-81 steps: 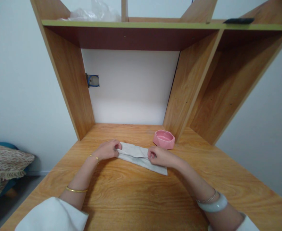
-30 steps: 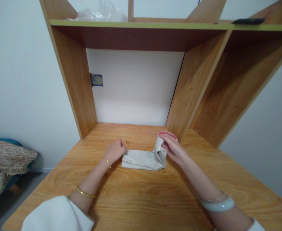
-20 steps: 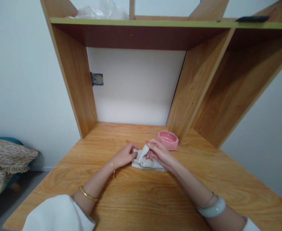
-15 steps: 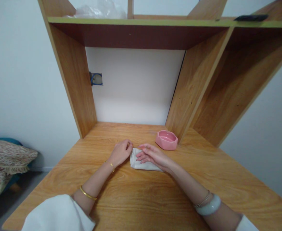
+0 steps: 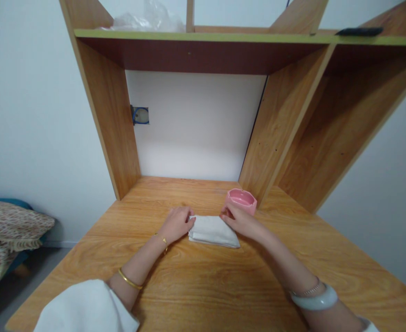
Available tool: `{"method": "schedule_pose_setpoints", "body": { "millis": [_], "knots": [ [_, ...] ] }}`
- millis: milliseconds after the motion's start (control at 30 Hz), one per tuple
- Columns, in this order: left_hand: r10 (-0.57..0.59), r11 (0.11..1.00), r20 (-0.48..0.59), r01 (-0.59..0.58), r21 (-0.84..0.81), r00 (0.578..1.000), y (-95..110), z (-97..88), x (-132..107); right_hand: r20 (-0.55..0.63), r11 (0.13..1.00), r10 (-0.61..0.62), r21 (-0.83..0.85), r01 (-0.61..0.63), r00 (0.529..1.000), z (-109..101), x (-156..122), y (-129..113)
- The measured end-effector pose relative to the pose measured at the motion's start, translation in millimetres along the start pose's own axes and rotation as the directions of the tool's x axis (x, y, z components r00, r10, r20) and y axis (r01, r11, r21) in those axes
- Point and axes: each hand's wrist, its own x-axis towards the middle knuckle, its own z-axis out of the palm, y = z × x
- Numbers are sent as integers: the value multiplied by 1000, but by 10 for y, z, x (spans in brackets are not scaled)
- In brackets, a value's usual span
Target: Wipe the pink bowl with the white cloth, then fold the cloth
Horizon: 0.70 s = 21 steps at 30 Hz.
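A pale grey cloth [image 5: 212,230] lies folded into a small rectangle on the wooden desk [image 5: 203,286]. My left hand [image 5: 177,222] rests at the cloth's left edge, fingers curled with their tips pinching that edge. At the far right corner of the cloth sits my right hand [image 5: 239,220], fingers bent and pressed on the fabric. A pink dish [image 5: 241,200] stands just behind my right hand, partly hidden by it.
Upright wooden panels [image 5: 115,124] close in the desk's back at left and right, under a shelf [image 5: 203,34] carrying a crumpled plastic bag [image 5: 144,18] and a dark flat object [image 5: 358,31]. A patterned blanket [image 5: 5,230] lies at far left below the desk.
The long strip of cloth was folded over from the right by my right hand into a short rectangle. My right hand then drew back to its right corner; my left hand stayed at the left edge.
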Motion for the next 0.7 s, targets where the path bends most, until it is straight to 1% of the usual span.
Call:
{"method": "schedule_pose_setpoints", "body": {
  "millis": [133,200,300,333,433,500,700],
  "knots": [
    [-4,999,-87,0,-37,996,21,-11,1,160,992,96,66,-108,982,-21,-19,32],
    [1,998,-102,-7,-55,995,30,-10,-7,196,986,144,49,-157,970,-74,-27,49],
    [-2,998,-94,-3,-58,996,26,-1,-18,207,973,229,-62,-221,951,-245,-74,111],
    [-4,999,-91,-1,-53,996,20,3,-19,208,950,299,-156,-270,931,-315,-98,141],
    [2,1000,-77,-4,-25,997,2,17,-16,157,909,375,-256,-329,914,-501,-161,226],
    [13,1000,-65,-13,-4,998,-3,26,-12,102,890,390,-296,-346,915,-574,-180,257],
    [30,1000,-55,-30,8,998,14,43,-15,-27,840,407,-380,-386,913,-608,-153,298]
  ]
}}
